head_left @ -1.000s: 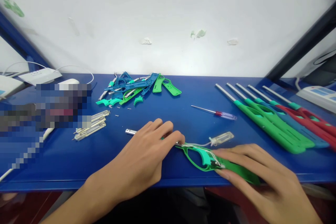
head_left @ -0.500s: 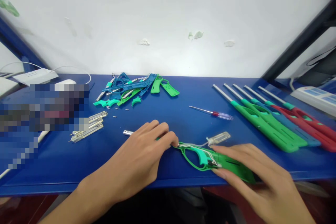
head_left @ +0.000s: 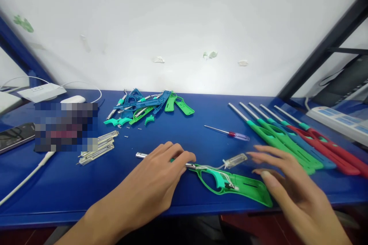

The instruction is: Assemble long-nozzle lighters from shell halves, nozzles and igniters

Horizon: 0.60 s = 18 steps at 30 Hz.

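An opened green lighter half-shell (head_left: 250,188) lies near the table's front edge, with a teal trigger (head_left: 219,179) and white wires inside. My left hand (head_left: 169,168) is closed around the metal tube (head_left: 141,155) at its left end; part of the tube is hidden under the fingers. Off the shell's right end, my right hand (head_left: 284,180) hovers with fingers apart, holding nothing. Behind the shell, a clear fuel tank (head_left: 235,160) sits joined to it by a thin tube.
A screwdriver (head_left: 239,136) lies behind the tank. Several whole lighters (head_left: 287,141) line the right side. Blue and green casing parts (head_left: 143,103) are heaped at the back. Clear tanks (head_left: 99,149) lie at left, near a phone (head_left: 17,137) and a white cable (head_left: 25,183).
My right hand has let go of the green shell and moved right, its fingers spreading. My left hand keeps its hold on the tube. The camera view has shifted slightly.
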Tool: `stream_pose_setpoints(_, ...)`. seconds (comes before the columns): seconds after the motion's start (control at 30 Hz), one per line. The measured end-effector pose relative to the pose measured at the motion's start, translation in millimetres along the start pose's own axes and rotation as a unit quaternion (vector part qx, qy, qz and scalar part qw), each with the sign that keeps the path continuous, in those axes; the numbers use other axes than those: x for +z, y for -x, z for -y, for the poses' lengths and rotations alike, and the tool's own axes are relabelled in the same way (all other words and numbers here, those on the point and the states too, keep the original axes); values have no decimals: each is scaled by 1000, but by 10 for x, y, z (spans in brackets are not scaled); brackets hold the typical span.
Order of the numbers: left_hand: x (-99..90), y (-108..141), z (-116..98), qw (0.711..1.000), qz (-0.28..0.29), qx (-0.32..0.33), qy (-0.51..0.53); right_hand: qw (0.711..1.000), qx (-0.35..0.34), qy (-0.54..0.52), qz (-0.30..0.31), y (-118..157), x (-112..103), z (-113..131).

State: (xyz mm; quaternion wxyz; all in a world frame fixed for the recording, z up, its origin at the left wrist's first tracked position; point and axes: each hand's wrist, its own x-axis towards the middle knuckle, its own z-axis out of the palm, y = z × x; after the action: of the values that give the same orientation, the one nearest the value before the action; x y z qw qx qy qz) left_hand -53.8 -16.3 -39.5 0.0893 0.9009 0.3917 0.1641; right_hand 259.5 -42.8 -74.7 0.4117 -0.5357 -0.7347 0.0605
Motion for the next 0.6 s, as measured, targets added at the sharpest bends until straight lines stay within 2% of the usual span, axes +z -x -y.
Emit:
stream_pose_setpoints(0.17, 20, 3, 16, 1000, -10, 2, -14, 999, 25, 33, 12, -252, -83, -168)
stream_pose_setpoints(0.33, 19, 20, 17, 999, -28, 8, -17, 995, 1, 35, 98, -538, -117, -115)
stream_pose_setpoints(0.47, 28, 32, -1, 999, -40, 11, 0, 982, 17, -7, 189, -546, -40, -124)
stream_pose_setpoints(0.6, 64, 7, -9, 999, -48, 24, 9, 977, 14, -39, 209, -486, 42, -179)
